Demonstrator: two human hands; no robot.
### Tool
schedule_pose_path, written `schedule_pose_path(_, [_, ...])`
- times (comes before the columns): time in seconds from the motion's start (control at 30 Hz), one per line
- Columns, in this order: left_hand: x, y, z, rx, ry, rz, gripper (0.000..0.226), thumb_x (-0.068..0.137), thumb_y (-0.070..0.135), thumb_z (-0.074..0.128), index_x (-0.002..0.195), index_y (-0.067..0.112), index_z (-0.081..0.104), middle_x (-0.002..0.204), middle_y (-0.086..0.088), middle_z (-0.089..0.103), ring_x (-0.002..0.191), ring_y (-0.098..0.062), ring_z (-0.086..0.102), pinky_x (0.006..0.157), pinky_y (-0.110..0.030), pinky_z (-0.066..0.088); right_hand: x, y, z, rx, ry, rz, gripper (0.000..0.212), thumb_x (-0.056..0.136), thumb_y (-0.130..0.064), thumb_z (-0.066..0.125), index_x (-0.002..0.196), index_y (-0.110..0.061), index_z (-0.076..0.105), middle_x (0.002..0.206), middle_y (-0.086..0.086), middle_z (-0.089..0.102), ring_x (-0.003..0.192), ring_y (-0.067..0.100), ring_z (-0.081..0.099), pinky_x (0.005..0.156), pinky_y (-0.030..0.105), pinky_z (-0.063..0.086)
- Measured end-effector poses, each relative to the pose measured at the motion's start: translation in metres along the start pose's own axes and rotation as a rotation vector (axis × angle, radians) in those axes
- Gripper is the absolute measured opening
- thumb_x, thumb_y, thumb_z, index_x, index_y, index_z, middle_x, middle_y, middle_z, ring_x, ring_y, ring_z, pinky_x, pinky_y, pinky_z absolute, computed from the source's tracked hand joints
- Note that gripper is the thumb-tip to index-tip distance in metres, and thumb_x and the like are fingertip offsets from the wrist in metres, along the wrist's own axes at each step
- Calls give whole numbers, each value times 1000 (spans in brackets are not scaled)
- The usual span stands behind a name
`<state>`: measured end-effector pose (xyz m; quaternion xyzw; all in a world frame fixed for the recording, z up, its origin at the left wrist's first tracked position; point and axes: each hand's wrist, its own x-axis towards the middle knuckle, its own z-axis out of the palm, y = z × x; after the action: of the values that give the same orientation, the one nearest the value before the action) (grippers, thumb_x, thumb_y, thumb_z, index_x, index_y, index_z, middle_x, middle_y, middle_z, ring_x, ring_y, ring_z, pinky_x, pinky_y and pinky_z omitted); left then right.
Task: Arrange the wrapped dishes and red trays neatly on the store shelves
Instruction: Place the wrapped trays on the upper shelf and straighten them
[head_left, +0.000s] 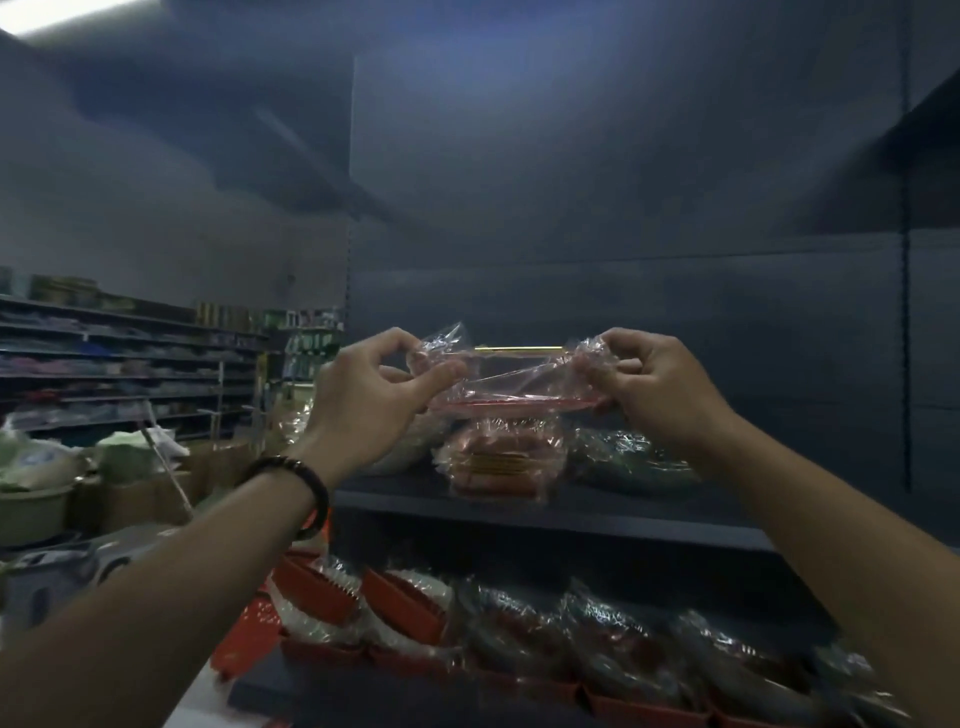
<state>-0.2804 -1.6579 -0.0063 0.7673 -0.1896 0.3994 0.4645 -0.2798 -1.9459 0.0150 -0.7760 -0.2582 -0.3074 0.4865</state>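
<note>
Fingers (447, 371) pinching wrapped tray (519, 402), both hands

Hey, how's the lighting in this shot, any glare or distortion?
Head view: dim and bluish overall; ceiling light glares top left; film on the wrapped red tray glints; the wide lens skews the shelf edge; far aisle shelves look soft.

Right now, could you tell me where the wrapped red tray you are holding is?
Head view, centre: the wrapped red tray hangs by its plastic wrap between the left hand and right hand, just above a wrapped stack on the upper shelf.
</note>
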Motion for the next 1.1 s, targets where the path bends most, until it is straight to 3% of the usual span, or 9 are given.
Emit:
schedule_pose_path(0.13, [27, -41, 33, -50, -77, -31, 39, 83, 60, 81, 95, 26, 68, 77, 7, 82, 71, -11, 78, 79, -43, 64, 23, 40, 11, -88, 17, 65, 9, 95, -36, 76, 95, -27, 79, 90, 1, 82, 81, 28, 80, 85, 56, 63])
schedule_pose_path(0.37, [52, -118, 90, -95, -168, -50, 31, 87, 59, 77, 94, 31, 66, 85, 4, 82, 72, -23, 76, 70, -40, 57, 44, 125, 39, -223, 101, 106, 9, 95, -37, 76, 90, -30, 77, 89, -13, 80, 90, 11, 76, 88, 43, 60])
schedule_pose_path(0.47, [60, -142, 105, -111, -166, -30, 23, 92, 44, 80, 89, 27, 64, 80, 4, 79, 58, 0, 62, 61, -22, 46, 49, 152, 51, -249, 102, 94, 16, 98, -26, 73, 83, -32, 73, 83, -20, 77, 73, -7, 68, 72, 25, 49])
schedule_pose_path(0.57, [66, -163, 116, -61, -179, 1, 24, 93, 44, 77, 90, 24, 64, 81, 7, 78, 62, 7, 64, 59, -11, 41, 57, 168, 62, -253, 102, 90, 16, 100, -21, 70, 87, -31, 73, 85, -14, 78, 68, 0, 69, 67, 26, 49])
schedule_pose_path(0.67, [78, -187, 123, -25, -157, -9, 26, 92, 52, 76, 93, 28, 66, 92, 10, 80, 86, -6, 74, 76, -29, 54, 69, 181, 72, -298, 98, 99, 9, 98, -27, 71, 90, -30, 72, 89, -7, 79, 79, 21, 76, 76, 38, 59])
schedule_pose_path(0.77, [89, -203, 130, 6, -174, -38, 27, 92, 56, 74, 100, 31, 68, 99, 11, 78, 95, -13, 74, 90, -45, 58, 80, 192, 78, -427, 105, 124, 4, 96, -32, 73, 92, -31, 73, 87, -1, 76, 81, 23, 73, 76, 34, 54])
schedule_pose_path(0.9, [96, -210, 139, 6, -169, -44, 21, 95, 51, 73, 98, 31, 67, 101, 12, 77, 96, -12, 72, 90, -42, 58, 89, 202, 79, -535, 141, 87, 7, 95, -30, 73, 101, -29, 77, 98, -1, 72, 89, 20, 68, 84, 32, 53])
schedule_pose_path(1.1, [83, -227, 150, 54, -164, -40, 21, 94, 52, 73, 89, 36, 61, 91, 12, 77, 85, -10, 73, 81, -39, 57, 84, 224, 83, -609, 94, 33, 21, 95, -35, 72, 85, -17, 70, 75, -3, 70, 74, 18, 67, 76, 38, 56])
